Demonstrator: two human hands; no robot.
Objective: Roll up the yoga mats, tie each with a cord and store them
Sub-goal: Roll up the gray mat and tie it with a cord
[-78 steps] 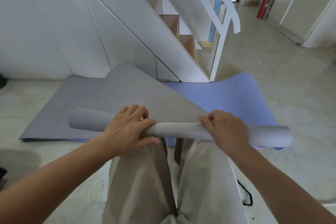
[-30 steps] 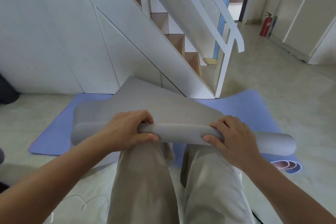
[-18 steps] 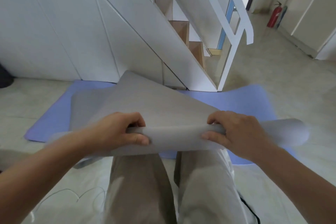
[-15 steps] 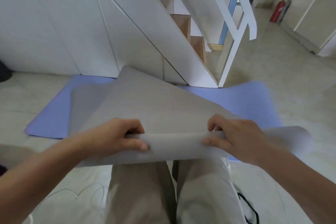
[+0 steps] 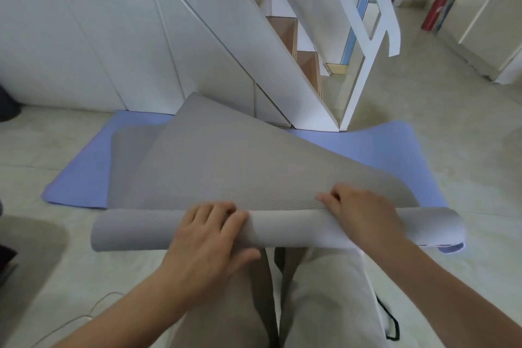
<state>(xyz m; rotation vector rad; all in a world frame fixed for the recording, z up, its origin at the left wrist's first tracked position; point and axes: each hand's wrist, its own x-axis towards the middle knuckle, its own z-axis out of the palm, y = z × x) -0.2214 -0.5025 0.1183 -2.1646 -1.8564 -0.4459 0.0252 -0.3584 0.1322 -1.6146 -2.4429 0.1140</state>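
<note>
Mid-roll on grey ribbed foam yoga mat: near end wound into tube over knees, far half sloping down onto flat lilac foam mat by stairs. Fingers of left hand and right hand curled over tube, gripping it. Half second back near edge was slack flap, now snug. Next, I reckon: keep turning evenly, then grab black cord on floor, near right.

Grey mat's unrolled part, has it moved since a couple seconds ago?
Yes: the grey mat has drawn rightward over the blue mat, baring its left end.
</note>
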